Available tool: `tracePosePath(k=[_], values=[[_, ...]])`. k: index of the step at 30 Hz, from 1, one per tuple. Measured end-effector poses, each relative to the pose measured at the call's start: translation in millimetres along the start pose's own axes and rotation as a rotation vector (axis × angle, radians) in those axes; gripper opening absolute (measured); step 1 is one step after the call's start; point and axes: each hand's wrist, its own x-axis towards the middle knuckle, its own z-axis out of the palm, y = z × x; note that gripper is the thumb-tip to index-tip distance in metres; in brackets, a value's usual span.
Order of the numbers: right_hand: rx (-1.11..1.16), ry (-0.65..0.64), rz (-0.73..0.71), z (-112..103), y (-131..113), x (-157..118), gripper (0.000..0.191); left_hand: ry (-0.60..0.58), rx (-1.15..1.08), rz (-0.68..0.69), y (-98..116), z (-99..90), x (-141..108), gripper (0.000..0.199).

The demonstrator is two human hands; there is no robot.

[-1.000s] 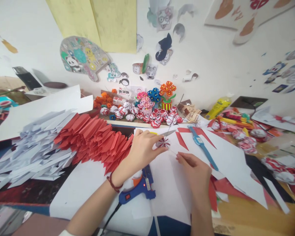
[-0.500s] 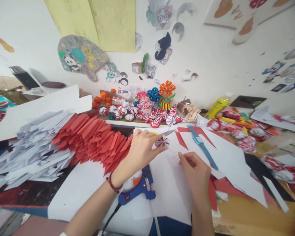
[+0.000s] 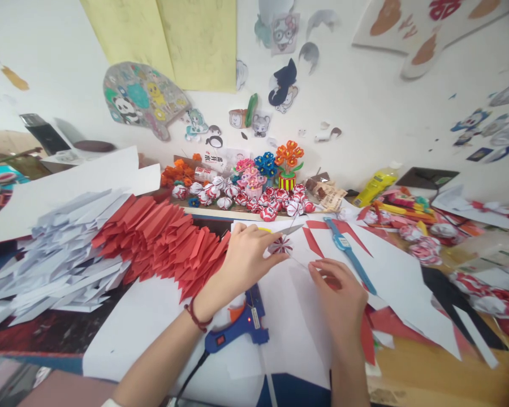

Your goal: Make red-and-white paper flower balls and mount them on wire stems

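Head view: glue gun (image 3: 241, 327) (blue) lies near the left hand (image 3: 246, 250).

Red-white paper flower (image 3: 281, 245), in left hand (image 3: 246, 252)

I have the left forearm (image 3: 165, 353) slanting up to the dark red braided bracelet (image 3: 195, 318) at its wrist. Beyond the bracelet, my left hand (image 3: 248, 251) shows its back, thumb and forefinger pinching. Remotely, right of the bracelet, I hold my right hand (image 3: 339, 285) with fingers curled, forearm nearly upright below.
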Motion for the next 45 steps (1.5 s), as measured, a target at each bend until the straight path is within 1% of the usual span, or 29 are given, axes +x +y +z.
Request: tracePosePath(k=[4,8,10,12,14,16,20,29,36,42,45], values=[[-0.024,0.01,-0.026,0,-2,0,0.014,0.0,0.015,0.008,0,1.4,0,0.031],[-0.02,0.028,-0.033,0,-7,-1,0.02,-0.009,0.028,0.012,0,3.2,0,0.032],[-0.02,0.018,0.023,0,-10,-2,0.025,-0.006,0.027,0.013,0,3.9,-1,0.032],[-0.032,-0.01,0.113,-1,-13,-3,0.027,-0.001,0.025,0.015,-1,4.5,-1,0.033],[-0.053,-0.028,0.185,-1,-13,-4,0.025,0.002,0.024,0.017,-1,4.9,-1,0.034],[-0.061,-0.014,0.202,-2,-12,-4,0.022,0.0,0.017,0.018,-2,5.3,-1,0.034],[-0.062,0.034,0.172,-2,-7,-3,0.022,0.002,0.004,0.02,-2,5.2,-1,0.033],[-0.027,-0.006,0.154,-4,-5,-2,0.019,0.006,0.019,0.006,-1,4.4,0,0.03],[-0.076,-0.002,0.163,-5,-1,-3,0.018,0.003,0.027,0.012,-1,6.0,0,0.032],[-0.068,0.031,0.161,-6,0,-4,0.025,-0.008,0.032,0.017,-2,9.0,0,0.035],[-0.072,0.044,0.13,-5,3,-5,0.027,-0.012,0.043,0.015,-3,9.9,1,0.034]])
